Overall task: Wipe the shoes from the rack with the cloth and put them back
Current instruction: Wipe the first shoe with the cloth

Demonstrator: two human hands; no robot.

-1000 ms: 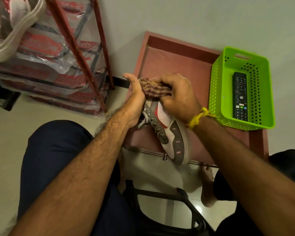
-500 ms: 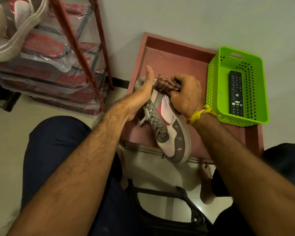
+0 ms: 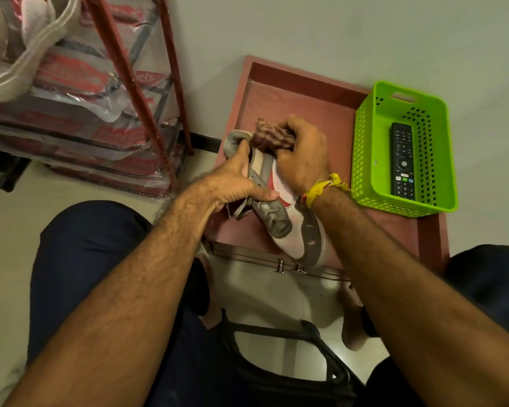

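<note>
Wiping is midway: left hand (image 3: pixel 232 183) grips the shoe (image 3: pixel 279 201); right hand (image 3: pixel 301 154) clutches the cloth (image 3: pixel 269 136) at its heel; rack (image 3: pixel 147 92) at ten o'clock awaits its return.

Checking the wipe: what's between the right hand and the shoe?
In the head view, the checked cloth lies bunched between the right hand and the shoe, near its heel.

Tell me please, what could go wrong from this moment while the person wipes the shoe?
The shoe is held only at its collar by the left hand, toe past the table edge; hard rubbing might twist it loose. The loose laces could catch in the cloth that the right hand grips.
</note>
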